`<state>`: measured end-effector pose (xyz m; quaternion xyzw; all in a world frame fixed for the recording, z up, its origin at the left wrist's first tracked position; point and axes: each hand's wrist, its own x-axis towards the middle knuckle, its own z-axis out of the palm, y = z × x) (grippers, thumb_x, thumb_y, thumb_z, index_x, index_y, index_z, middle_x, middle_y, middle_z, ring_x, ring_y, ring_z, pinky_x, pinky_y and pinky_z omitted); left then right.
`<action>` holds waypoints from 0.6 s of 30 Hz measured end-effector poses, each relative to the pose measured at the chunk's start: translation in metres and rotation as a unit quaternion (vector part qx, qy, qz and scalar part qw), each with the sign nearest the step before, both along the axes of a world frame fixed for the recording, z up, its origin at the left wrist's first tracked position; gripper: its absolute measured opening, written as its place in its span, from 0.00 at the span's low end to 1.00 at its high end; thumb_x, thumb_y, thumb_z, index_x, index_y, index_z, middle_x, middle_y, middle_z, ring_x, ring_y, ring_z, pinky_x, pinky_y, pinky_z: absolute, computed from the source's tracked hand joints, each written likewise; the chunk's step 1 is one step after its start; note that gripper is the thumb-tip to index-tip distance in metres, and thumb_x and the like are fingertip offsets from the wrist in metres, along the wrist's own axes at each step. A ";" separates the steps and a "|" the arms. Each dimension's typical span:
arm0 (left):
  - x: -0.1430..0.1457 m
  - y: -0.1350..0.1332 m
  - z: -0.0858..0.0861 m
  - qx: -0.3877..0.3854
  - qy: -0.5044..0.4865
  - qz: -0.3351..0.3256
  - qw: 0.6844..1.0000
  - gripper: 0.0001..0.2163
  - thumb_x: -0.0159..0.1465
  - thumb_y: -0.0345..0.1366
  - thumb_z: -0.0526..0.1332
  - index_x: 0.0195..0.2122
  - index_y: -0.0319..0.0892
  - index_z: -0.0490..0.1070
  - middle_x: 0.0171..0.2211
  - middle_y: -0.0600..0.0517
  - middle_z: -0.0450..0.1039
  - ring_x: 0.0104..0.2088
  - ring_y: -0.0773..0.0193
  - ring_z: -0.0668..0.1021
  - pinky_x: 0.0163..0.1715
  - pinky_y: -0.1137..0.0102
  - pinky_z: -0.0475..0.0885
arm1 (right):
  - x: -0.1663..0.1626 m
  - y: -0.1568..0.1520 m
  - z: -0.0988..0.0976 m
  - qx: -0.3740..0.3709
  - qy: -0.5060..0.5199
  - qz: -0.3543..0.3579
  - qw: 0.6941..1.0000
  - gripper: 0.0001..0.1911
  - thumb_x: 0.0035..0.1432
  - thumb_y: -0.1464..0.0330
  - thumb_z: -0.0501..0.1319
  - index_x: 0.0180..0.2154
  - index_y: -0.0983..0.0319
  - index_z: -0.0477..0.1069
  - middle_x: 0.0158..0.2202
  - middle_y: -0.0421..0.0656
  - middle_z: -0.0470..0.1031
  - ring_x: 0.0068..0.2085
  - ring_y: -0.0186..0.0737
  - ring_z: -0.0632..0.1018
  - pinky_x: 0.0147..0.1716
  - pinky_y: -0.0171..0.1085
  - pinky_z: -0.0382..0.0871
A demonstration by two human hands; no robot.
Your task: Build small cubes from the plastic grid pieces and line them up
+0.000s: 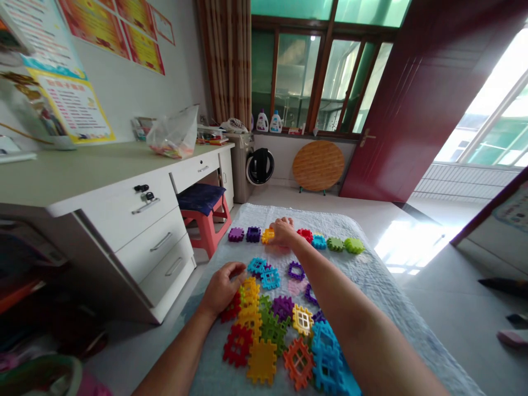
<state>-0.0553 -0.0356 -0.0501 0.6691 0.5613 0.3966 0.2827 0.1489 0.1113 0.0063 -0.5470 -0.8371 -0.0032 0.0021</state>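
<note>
My right hand [284, 232] reaches across to a row of plastic interlocking blocks, its fingers curled down just right of a yellow block [268, 236]. The hand hides what lies under the fingers. Left of it in the row are a dark purple block [253, 234] and a light purple one [236, 235]; to the right come a red block [305, 235], a blue one [319, 242] and two green ones. My left hand [225, 286] rests with loosely bent, parted fingers beside yellow pieces [249, 291] and a red piece [231, 308], near blue window-shaped pieces [270, 278].
Loose pieces cover the near part of the cloth-covered surface [342, 225], including an orange frame [298, 363] and blue pieces [328, 357]. A white desk [152, 236] and a red stool [206, 225] stand left. Behind are a washing machine [243, 165] and a round wooden tabletop [318, 165].
</note>
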 end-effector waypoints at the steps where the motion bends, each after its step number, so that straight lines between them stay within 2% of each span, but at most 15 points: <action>1: 0.000 0.000 0.001 0.001 0.004 -0.001 1.000 0.14 0.59 0.44 0.58 0.40 0.42 0.73 0.40 0.49 0.78 0.42 0.58 0.79 0.46 0.65 0.73 | -0.001 0.002 -0.002 -0.004 -0.001 -0.001 1.000 0.29 0.44 0.49 0.63 0.45 0.59 0.73 0.45 0.50 0.70 0.50 0.55 0.63 0.53 0.53 0.46; 7: 0.001 -0.001 0.004 0.011 0.010 -0.007 1.000 0.12 0.59 0.42 0.58 0.39 0.42 0.73 0.40 0.49 0.77 0.42 0.58 0.78 0.46 0.64 0.72 | -0.006 0.009 -0.007 -0.018 -0.004 0.000 1.000 0.27 0.43 0.54 0.64 0.43 0.61 0.74 0.45 0.52 0.71 0.50 0.55 0.64 0.52 0.54 0.48; 15: 0.000 -0.001 0.004 0.007 0.018 -0.008 1.000 0.12 0.59 0.42 0.58 0.40 0.43 0.74 0.40 0.49 0.77 0.43 0.58 0.78 0.47 0.64 0.72 | -0.007 0.013 -0.015 -0.030 -0.006 0.007 1.000 0.31 0.40 0.50 0.65 0.44 0.61 0.73 0.45 0.52 0.73 0.50 0.57 0.64 0.50 0.52 0.52; 18: 0.000 -0.001 0.004 0.011 0.019 -0.005 1.000 0.12 0.59 0.43 0.59 0.39 0.43 0.74 0.40 0.49 0.77 0.42 0.58 0.78 0.46 0.64 0.72 | -0.007 0.014 -0.016 -0.035 -0.009 0.013 0.999 0.28 0.41 0.52 0.65 0.43 0.60 0.73 0.43 0.51 0.74 0.50 0.57 0.64 0.50 0.52 0.52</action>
